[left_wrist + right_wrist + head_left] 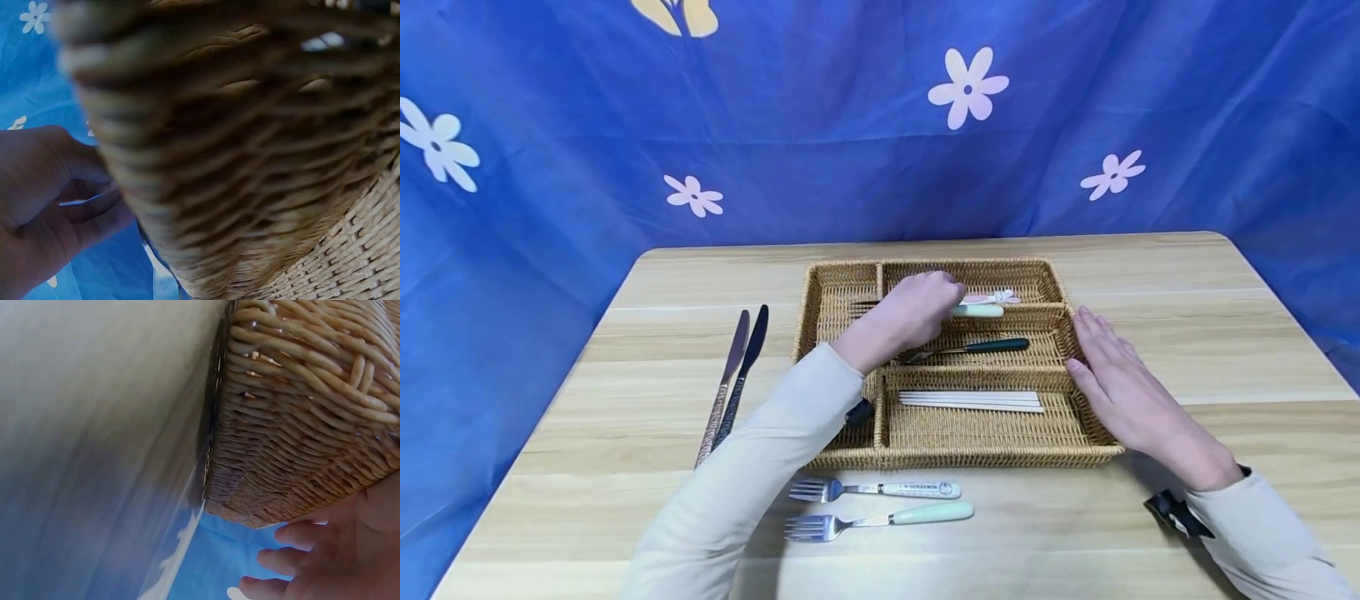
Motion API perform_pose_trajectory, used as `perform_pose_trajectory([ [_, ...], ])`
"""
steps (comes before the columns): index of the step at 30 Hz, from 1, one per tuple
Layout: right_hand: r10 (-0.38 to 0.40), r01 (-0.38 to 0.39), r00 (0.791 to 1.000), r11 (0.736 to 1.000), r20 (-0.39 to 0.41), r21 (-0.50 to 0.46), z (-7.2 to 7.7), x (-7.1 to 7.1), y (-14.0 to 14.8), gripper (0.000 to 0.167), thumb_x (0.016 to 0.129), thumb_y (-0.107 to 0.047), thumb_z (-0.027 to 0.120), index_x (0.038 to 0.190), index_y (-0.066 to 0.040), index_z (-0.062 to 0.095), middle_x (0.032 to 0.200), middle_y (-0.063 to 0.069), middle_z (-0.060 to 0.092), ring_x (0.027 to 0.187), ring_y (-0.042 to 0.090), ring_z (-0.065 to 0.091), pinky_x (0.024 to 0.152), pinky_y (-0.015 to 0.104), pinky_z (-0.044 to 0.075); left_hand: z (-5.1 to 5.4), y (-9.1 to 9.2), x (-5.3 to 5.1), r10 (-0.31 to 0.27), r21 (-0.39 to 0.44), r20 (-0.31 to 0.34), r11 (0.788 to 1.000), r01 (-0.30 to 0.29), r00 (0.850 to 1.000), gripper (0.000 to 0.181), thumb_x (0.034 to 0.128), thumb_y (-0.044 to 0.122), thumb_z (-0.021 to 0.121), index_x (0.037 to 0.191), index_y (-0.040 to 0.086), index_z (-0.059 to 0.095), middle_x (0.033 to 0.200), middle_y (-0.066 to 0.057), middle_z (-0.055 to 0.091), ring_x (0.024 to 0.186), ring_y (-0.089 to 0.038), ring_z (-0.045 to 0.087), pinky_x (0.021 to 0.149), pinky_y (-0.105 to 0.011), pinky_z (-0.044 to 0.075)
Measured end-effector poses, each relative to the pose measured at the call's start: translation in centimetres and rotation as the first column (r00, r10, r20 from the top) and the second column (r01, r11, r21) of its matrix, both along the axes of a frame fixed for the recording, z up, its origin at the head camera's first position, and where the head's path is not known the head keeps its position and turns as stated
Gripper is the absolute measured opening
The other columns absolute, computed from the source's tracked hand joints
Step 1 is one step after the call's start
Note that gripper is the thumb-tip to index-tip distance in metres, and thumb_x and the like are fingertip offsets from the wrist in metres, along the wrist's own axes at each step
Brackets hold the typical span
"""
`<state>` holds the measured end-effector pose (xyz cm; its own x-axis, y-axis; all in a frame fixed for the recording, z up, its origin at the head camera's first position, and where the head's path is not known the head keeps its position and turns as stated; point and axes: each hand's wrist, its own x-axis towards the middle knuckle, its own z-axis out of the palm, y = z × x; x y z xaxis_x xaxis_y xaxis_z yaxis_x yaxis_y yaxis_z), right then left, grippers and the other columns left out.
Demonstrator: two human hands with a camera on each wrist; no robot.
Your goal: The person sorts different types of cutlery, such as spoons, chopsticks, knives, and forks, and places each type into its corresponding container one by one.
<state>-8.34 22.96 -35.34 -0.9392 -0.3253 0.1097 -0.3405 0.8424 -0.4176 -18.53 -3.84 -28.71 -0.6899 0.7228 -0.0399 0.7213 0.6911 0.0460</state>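
Observation:
My left hand (921, 304) reaches over the wicker cutlery basket (992, 458) and grips a fork with a mint-green handle (979, 311). The fork's dark-looking tines stick out left of the hand, and its middle is hidden by the fingers. Below the hand, a spoon with a dark green handle (997, 345) lies in the middle compartment. Fingers extended, my right hand (1120, 392) rests against the basket's right side. In the right wrist view, the right fingers (294, 562) lie along the outer wicker wall (300, 437).
White chopsticks (970, 402) lie in the front compartment; a pink-and-white handle (1000, 297) shows in the back one. Two forks, one with a patterned white handle (919, 490) and one mint-handled (932, 512), lie before the basket. Two table knives (733, 383) lie to its left.

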Motion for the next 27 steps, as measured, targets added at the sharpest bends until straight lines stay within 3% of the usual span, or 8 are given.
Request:
perform_pose_trajectory([
  [3, 0.004, -0.004, 1.000, 1.000, -0.008, 0.000, -0.1, 0.0, 0.1, 0.061, 0.106, -0.028, 0.031, 0.153, 0.001, 0.004, 0.160, 0.017, 0.000, 0.146, 0.039, 0.003, 0.117, 0.056, 0.006, -0.6, 0.3, 0.0, -0.022, -0.001, 0.049, 1.000, 0.022, 0.999, 0.020, 0.0915, 0.004, 0.062, 0.111, 0.006, 0.067, 0.097, -0.008, 0.067, 0.080, -0.017, 0.063, 0.070, -0.019, 0.054],
  [7, 0.015, -0.015, 1.000, 1.000, -0.020, -0.001, -0.4, -0.1, 0.1, 0.061, 0.106, -0.028, 0.031, 0.152, 0.001, 0.004, 0.160, 0.018, 0.001, 0.145, 0.040, 0.005, 0.118, 0.054, 0.008, -2.3, 0.4, 0.3, -0.073, 0.008, 0.080, 0.997, 0.073, 0.994, 0.022, 0.0931, 0.005, 0.061, 0.114, 0.006, 0.065, 0.101, -0.008, 0.070, 0.079, -0.015, 0.066, 0.068, -0.015, 0.054],
  [12, 0.032, -0.033, 0.999, 0.999, -0.031, -0.008, -0.5, 0.1, -0.1, 0.061, 0.106, -0.027, 0.032, 0.152, 0.003, 0.005, 0.159, 0.019, 0.002, 0.145, 0.039, 0.006, 0.119, 0.050, 0.007, -4.1, 0.7, 0.8, -0.147, 0.007, -0.001, 0.989, 0.147, 0.989, 0.026, 0.0920, -0.007, 0.053, 0.113, 0.004, 0.064, 0.093, -0.007, 0.068, 0.079, -0.016, 0.065, 0.074, -0.020, 0.055],
  [15, 0.034, -0.034, 0.999, 0.999, -0.036, -0.013, -0.4, 0.1, -0.2, 0.061, 0.106, -0.025, 0.033, 0.152, 0.004, 0.005, 0.159, 0.020, 0.003, 0.145, 0.039, 0.006, 0.120, 0.048, 0.007, -4.3, 1.1, 0.8, -0.167, -0.002, -0.032, 0.986, 0.167, 0.985, 0.029, 0.0901, -0.009, 0.052, 0.114, 0.003, 0.064, 0.090, -0.006, 0.067, 0.078, -0.017, 0.064, 0.073, -0.021, 0.055],
  [21, 0.033, -0.034, 0.998, 0.999, -0.050, -0.022, -0.5, 0.1, 0.0, 0.061, 0.106, -0.026, 0.032, 0.151, 0.005, 0.006, 0.158, 0.023, 0.004, 0.145, 0.040, 0.008, 0.120, 0.048, 0.006, -4.1, 1.9, 0.7, -0.213, -0.063, -0.052, 0.976, 0.210, 0.976, 0.029, 0.0898, -0.009, 0.053, 0.115, 0.002, 0.063, 0.099, -0.009, 0.066, 0.087, -0.019, 0.064, 0.078, -0.023, 0.055],
  [27, 0.022, -0.023, 0.999, 0.999, -0.038, -0.030, -0.7, 0.1, 0.0, 0.062, 0.106, -0.027, 0.033, 0.152, 0.004, 0.005, 0.159, 0.021, 0.004, 0.145, 0.040, 0.008, 0.120, 0.047, 0.006, -4.4, 2.0, 0.3, -0.228, -0.023, -0.004, 0.973, 0.228, 0.974, 0.026, 0.0908, -0.011, 0.049, 0.105, 0.004, 0.065, 0.100, -0.007, 0.066, 0.091, -0.019, 0.064, 0.084, -0.024, 0.054],
])
